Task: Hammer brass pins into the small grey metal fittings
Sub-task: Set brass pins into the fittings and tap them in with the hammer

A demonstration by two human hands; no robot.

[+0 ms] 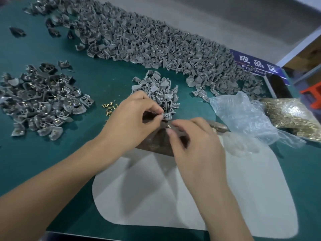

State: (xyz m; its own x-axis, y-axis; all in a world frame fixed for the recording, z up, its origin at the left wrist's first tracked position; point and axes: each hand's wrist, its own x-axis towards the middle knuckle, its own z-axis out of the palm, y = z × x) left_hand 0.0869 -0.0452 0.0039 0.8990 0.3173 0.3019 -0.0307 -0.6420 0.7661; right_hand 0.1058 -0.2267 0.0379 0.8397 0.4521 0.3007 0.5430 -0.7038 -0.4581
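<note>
Grey fitting (pixel 165 116): at 12 o'clock of the brown block (pixel 156 143), pinched by left hand (pixel 133 115). Likely light, rigid; hold by its edges. Brass pin (pixel 168 126): tiny, slippery-looking, pinched by right hand (pixel 192 138).

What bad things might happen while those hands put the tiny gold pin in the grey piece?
The brass pin pinched by the right hand is tiny, so it might slip and get lost among the loose pins on the mat. The left hand pinches the fitting right where the pin goes, so a hammer blow could hit its fingers.
</note>
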